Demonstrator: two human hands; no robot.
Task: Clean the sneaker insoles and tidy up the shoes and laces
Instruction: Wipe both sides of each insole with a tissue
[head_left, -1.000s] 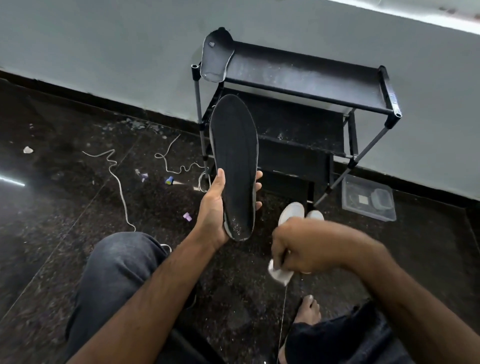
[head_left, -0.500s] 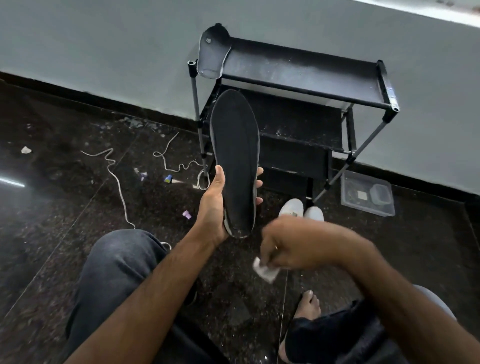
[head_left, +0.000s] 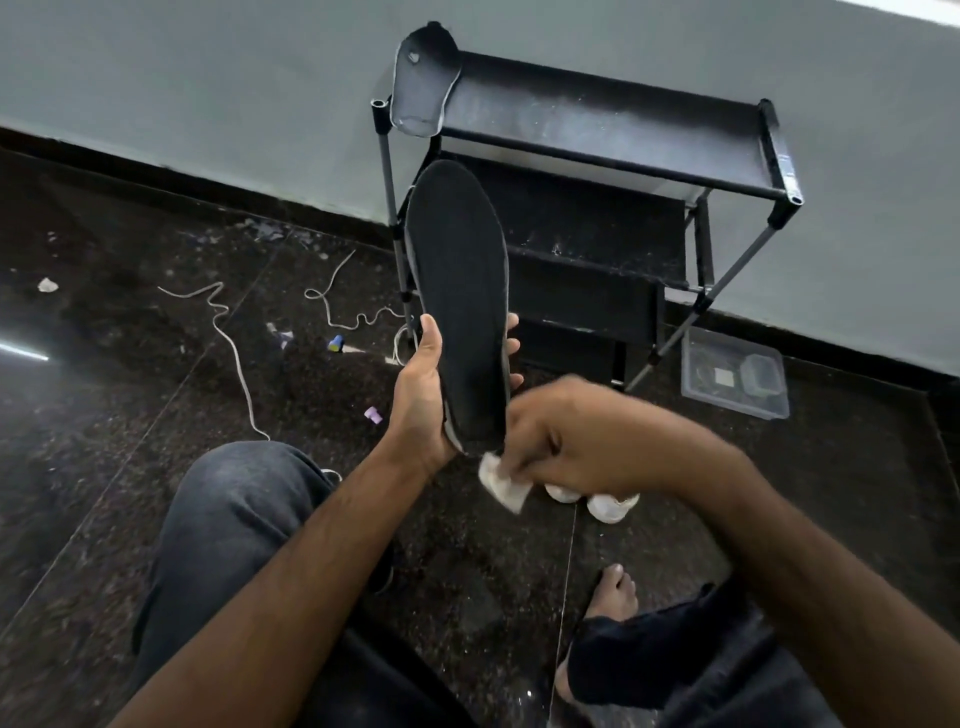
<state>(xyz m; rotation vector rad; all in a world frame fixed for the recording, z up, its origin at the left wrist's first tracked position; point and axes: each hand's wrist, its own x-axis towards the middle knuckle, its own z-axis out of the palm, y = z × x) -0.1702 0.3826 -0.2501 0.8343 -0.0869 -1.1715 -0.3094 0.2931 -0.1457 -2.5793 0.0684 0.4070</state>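
Observation:
My left hand (head_left: 423, 400) grips the heel end of a black insole (head_left: 460, 291) and holds it upright in front of me. My right hand (head_left: 576, 436) pinches a small white wipe (head_left: 501, 483) just below and to the right of the insole's heel. A second dark insole (head_left: 423, 85) leans on the left end of the rack's top shelf. The toes of two white sneakers (head_left: 605, 501) peek out under my right forearm. White laces (head_left: 228, 332) lie loose on the floor at the left.
A black shoe rack (head_left: 623, 156) stands against the grey wall. A clear plastic box (head_left: 735, 371) sits on the dark floor to its right. Small bits of litter (head_left: 336, 343) lie near the laces. My knees and a bare foot (head_left: 613, 592) fill the foreground.
My right hand with the wipe has moved up and left toward the insole's heel. The left hand keeps the insole nearly still.

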